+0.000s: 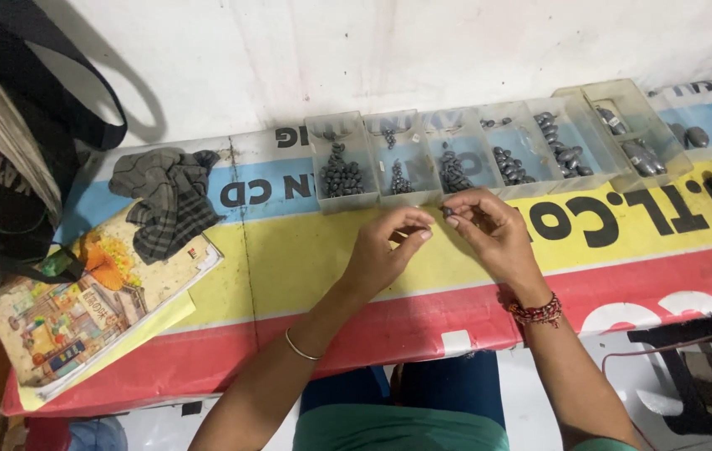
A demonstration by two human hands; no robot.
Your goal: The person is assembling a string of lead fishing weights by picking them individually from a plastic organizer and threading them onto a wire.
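Small dark bead (448, 212) is pinched between the thumb and first fingers of the right hand (496, 234), just in front of the row of clear boxes and above the yellow band of the surface (289, 259). Closest to the person, a teal garment (397, 428) fills the lower edge of the view, and both forearms reach forward from it; the left wrist wears a thin gold bangle (301, 347) and the right wrist a red beaded bracelet (537, 311). The left hand (385, 250) has its fingers curled together with the tips pressed close, almost meeting the right hand; whether it holds something I cannot tell. Under the hands the surface is covered by a printed banner with a red band near the person, a yellow band in the middle and a light blue band at the far side, with big black letters. At the left lies a colourful illustrated book (80, 309) on yellow paper, and a grey checked cloth (165, 196) rests partly on it. Further away stands a row of clear plastic boxes (489, 150), each with dark oval beads of different size. Behind them is a white wall (372, 50), and a dark bag (13, 150) hangs at the far left.
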